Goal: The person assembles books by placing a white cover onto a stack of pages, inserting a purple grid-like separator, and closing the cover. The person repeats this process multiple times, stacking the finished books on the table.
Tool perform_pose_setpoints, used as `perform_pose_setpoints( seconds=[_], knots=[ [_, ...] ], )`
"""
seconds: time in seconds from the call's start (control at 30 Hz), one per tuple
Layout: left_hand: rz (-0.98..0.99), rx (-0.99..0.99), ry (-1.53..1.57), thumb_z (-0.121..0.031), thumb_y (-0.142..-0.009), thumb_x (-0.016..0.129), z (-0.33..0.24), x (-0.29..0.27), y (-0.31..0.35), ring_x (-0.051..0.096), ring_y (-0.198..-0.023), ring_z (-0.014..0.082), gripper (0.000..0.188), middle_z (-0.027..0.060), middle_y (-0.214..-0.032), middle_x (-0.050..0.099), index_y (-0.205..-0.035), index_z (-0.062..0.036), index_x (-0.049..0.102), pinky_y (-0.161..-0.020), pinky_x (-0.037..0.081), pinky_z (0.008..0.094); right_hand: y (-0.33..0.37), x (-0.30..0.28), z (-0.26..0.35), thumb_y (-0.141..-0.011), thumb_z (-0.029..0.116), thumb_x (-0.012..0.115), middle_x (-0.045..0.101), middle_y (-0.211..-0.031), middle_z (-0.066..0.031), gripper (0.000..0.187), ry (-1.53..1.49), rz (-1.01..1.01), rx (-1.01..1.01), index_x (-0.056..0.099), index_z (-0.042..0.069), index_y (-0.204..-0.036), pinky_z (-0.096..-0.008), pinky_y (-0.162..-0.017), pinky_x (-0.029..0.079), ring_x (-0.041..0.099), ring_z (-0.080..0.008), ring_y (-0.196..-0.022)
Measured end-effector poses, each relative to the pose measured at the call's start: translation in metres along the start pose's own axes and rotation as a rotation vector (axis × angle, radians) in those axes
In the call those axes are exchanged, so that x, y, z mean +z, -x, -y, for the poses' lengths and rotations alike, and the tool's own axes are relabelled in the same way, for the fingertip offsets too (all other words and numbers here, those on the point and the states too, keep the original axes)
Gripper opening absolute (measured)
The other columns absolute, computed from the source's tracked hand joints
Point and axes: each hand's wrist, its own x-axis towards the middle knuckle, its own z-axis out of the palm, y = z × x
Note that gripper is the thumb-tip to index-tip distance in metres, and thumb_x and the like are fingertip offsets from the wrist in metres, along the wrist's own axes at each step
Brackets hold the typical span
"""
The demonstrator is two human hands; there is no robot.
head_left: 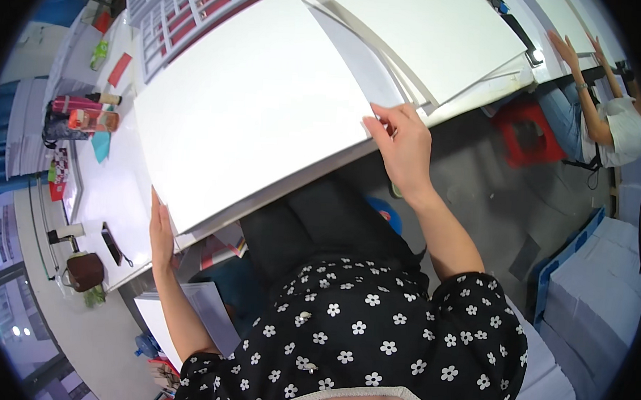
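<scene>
A large white sheet (256, 113), or a stack of them, lies tilted across the table in front of me. Its top face is blank, and I cannot tell how thick it is. My right hand (406, 150) pinches the right edge near the front corner, thumb on top and fingers curled at the side. Along the left edge, close to the near left corner, my left hand (160, 235) rests upright with straight fingers pressed flat against the side. Behind the sheet stands a pale grid-like rack (192, 12) with red showing through it.
More large white sheets (423, 39) lie at the right. On the left of the table are an orange-red bottle (93, 121) and a phone (112, 243). A co-worker (600, 117) works at the far right near a red stool (530, 135). Stacked white paper (595, 279) stands at lower right.
</scene>
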Motion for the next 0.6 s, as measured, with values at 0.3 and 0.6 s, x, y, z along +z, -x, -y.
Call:
perform_pose_setpoints(
  seconds=[0.3,0.6],
  knots=[
    [0.053,-0.038,-0.076,-0.026,-0.109,0.031,-0.023,-0.003,0.001,0.033,-0.146,0.0284,0.054,0.0166,-0.159,0.032,-0.157,-0.0034,0.023,-0.117,0.026,0.0343,0.001,0.001,-0.001,-0.084,0.015,0.075,0.063,-0.084,-0.0072,0.02,-0.033,-0.076,-0.02,0.073,0.003,-0.1,-0.0344,-0.062,0.048,0.061,-0.0219,-0.064],
    [0.116,-0.045,-0.18,-0.025,-0.109,0.031,-0.03,-0.01,-0.001,0.028,-0.148,0.0286,0.054,0.0186,-0.16,0.028,-0.156,-0.0014,0.021,-0.119,0.023,0.0341,-0.067,0.001,-0.009,-0.088,0.031,0.07,0.067,-0.094,-0.0084,0.035,0.08,0.151,-0.084,0.071,0.005,-0.111,-0.0358,-0.072,0.051,0.065,-0.0227,-0.08]
  ],
)
